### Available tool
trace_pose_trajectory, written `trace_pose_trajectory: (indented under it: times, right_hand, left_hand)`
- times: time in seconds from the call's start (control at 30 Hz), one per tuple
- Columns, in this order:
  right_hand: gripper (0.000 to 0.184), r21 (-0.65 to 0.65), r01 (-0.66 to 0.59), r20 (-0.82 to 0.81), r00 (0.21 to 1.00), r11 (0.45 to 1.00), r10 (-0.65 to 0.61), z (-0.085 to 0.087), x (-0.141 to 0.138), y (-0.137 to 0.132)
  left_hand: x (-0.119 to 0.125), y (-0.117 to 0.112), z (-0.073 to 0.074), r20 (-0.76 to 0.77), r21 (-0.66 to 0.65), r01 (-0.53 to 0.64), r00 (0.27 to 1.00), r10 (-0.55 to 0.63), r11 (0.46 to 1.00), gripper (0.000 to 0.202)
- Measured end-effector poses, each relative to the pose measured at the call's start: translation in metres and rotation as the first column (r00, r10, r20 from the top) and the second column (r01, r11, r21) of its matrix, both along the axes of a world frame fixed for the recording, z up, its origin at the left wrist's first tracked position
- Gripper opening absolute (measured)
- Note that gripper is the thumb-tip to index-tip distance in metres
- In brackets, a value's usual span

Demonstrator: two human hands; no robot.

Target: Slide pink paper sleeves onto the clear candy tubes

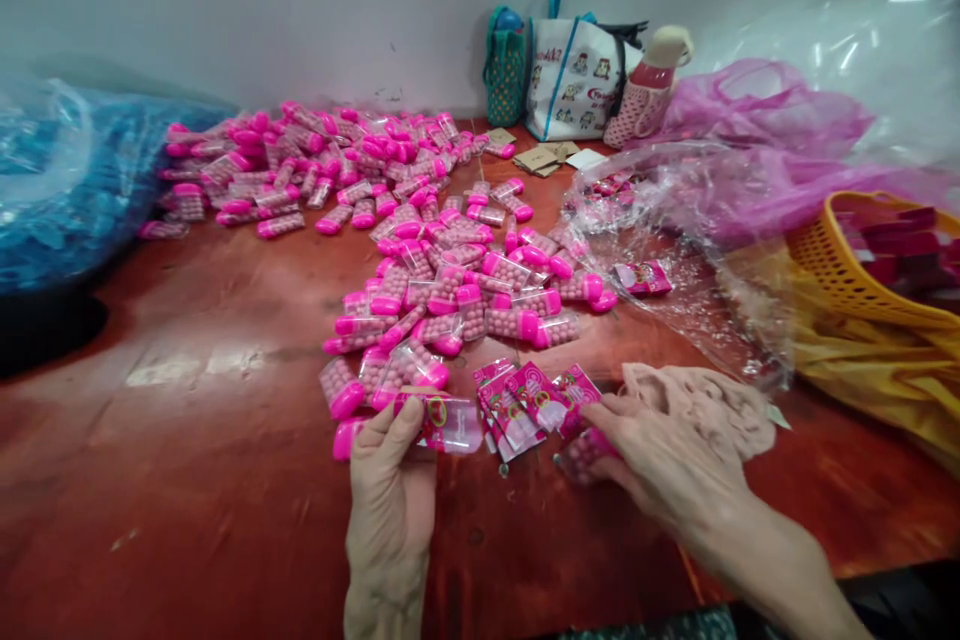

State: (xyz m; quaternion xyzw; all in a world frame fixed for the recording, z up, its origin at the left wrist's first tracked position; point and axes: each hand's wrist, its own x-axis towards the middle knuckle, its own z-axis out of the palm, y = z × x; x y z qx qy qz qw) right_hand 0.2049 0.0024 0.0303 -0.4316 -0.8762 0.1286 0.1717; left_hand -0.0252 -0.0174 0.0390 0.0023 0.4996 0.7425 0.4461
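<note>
Pink-capped tubes (465,295) beyond label strips (525,407)

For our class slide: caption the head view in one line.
Left hand holds a pink-capped tube; right hand touches pink labels, beside a heap of tubes.

We're on the red table (187,440), wall behind it. A big heap of pink-capped tubes (450,290) runs from far left down to the near middle. Just in front, sachets (525,400) lie fanned. Left edge: a blue bag (60,180). Right: a clear sheet (675,220), a yellow bag (862,360), a beige cloth (705,400). At the back, 2 totes (570,80) and cardboard scraps (544,157).
</note>
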Motion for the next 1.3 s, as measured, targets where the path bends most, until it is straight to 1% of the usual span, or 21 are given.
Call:
trace_pose_trajectory:
  times: [0.03, 0.1, 0.13, 0.2, 0.23, 0.3, 0.4, 0.47, 0.53, 0.57, 0.63, 0.67, 0.7, 0.73, 0.77, 0.8, 0.87, 0.97, 1.03, 1.17, 1.3]
  right_hand:
    - [0.033, 0.036, 0.014, -0.041, 0.999, 0.999, -0.013, -0.006, -0.005, -0.005]
    - [0.035, 0.048, 0.055, -0.098, 0.994, 0.997, -0.05, -0.013, -0.021, -0.009]
    - [0.035, 0.012, 0.114, -0.156, 0.982, 0.993, -0.111, -0.015, -0.03, -0.009]
    - [0.04, -0.042, 0.175, -0.189, 0.965, 0.984, -0.18, -0.02, -0.048, -0.011]
    - [0.039, -0.133, 0.211, -0.234, 0.943, 0.968, -0.238, -0.023, -0.055, -0.013]
    - [0.034, -0.268, 0.282, -0.297, 0.885, 0.921, -0.357, -0.033, -0.067, -0.021]
    - [0.038, -0.385, 0.37, -0.342, 0.794, 0.846, -0.503, -0.045, -0.074, -0.037]
    - [0.043, -0.488, 0.379, -0.38, 0.719, 0.786, -0.583, -0.048, -0.075, -0.044]
    - [0.044, -0.627, 0.318, -0.439, 0.611, 0.711, -0.659, -0.043, -0.073, -0.045]
    - [0.042, -0.701, 0.247, -0.471, 0.544, 0.669, -0.694, -0.038, -0.072, -0.044]
    - [0.036, -0.809, 0.032, -0.526, 0.406, 0.587, -0.747, -0.023, -0.069, -0.04]
    - [0.034, -0.834, -0.091, -0.537, 0.36, 0.544, -0.763, -0.015, -0.068, -0.037]
    - [0.033, -0.834, -0.189, -0.55, 0.329, 0.518, -0.767, -0.006, -0.068, -0.035]
    - [0.032, -0.826, -0.246, -0.563, 0.317, 0.508, -0.763, 0.002, -0.069, -0.033]
    - [0.032, -0.811, -0.275, -0.583, 0.313, 0.516, -0.749, 0.008, -0.07, -0.031]
    - [0.032, -0.798, -0.286, -0.602, 0.326, 0.531, -0.729, 0.013, -0.071, -0.03]
    - [0.034, -0.781, -0.255, -0.623, 0.39, 0.571, -0.678, 0.016, -0.075, -0.03]
    - [0.036, -0.761, -0.15, -0.603, 0.523, 0.632, -0.602, 0.011, -0.077, -0.031]
    - [0.036, -0.741, -0.105, -0.585, 0.586, 0.663, -0.561, 0.006, -0.076, -0.032]
    - [0.036, -0.713, -0.087, -0.566, 0.658, 0.696, -0.496, 0.002, -0.067, -0.033]
    - [0.038, -0.647, 0.005, -0.516, 0.733, 0.763, -0.443, -0.002, -0.061, -0.033]
  left_hand:
    - [0.001, 0.0, 0.0, -0.002, 0.006, 0.002, 1.0, -0.002, 1.0, 0.005]
    - [0.003, 0.0, 0.0, -0.007, 0.021, -0.011, 1.0, 0.011, 1.0, 0.006]
    - [0.003, 0.0, 0.0, -0.009, 0.028, -0.02, 1.0, 0.021, 0.999, 0.007]
    - [0.004, 0.001, -0.001, -0.013, 0.047, -0.038, 0.999, 0.038, 0.998, 0.011]
    - [0.004, 0.002, -0.002, -0.013, 0.054, -0.041, 0.999, 0.042, 0.998, 0.012]
    - [0.004, 0.003, -0.005, 0.009, 0.047, -0.042, 0.999, 0.041, 0.998, 0.012]
    - [0.001, 0.004, -0.012, 0.07, -0.003, -0.066, 0.995, 0.066, 0.998, 0.013]
    - [-0.001, 0.005, -0.016, 0.08, -0.002, -0.089, 0.993, 0.089, 0.996, 0.016]
    - [-0.002, 0.005, -0.019, 0.068, 0.017, -0.096, 0.993, 0.095, 0.995, 0.017]
    - [-0.002, 0.005, -0.019, 0.067, 0.019, -0.085, 0.994, 0.084, 0.996, 0.016]
    - [-0.002, 0.005, -0.021, 0.065, 0.007, -0.062, 0.996, 0.061, 0.998, 0.013]
    - [-0.001, 0.005, -0.022, 0.058, 0.003, -0.048, 0.997, 0.047, 0.999, 0.013]
    - [-0.001, 0.005, -0.023, 0.046, 0.002, -0.028, 0.999, 0.028, 1.0, 0.013]
    - [0.0, 0.004, -0.024, 0.027, 0.001, -0.01, 1.0, 0.01, 1.0, 0.014]
    - [0.001, 0.003, -0.025, 0.003, 0.0, 0.011, 1.0, -0.011, 1.0, 0.015]
    - [0.001, 0.003, -0.026, -0.023, -0.002, 0.038, 0.999, -0.038, 0.999, 0.017]
    - [0.003, 0.001, -0.028, -0.08, 0.002, 0.102, 0.992, -0.102, 0.995, 0.018]
    - [0.004, -0.001, -0.027, -0.172, 0.032, 0.197, 0.967, -0.189, 0.98, 0.016]
    - [0.005, -0.001, -0.026, -0.213, 0.048, 0.239, 0.951, -0.223, 0.97, 0.013]
    - [0.008, -0.002, -0.024, -0.237, 0.067, 0.298, 0.932, -0.275, 0.952, 0.008]
    - [0.011, -0.001, -0.021, -0.258, 0.047, 0.338, 0.913, -0.315, 0.94, 0.009]
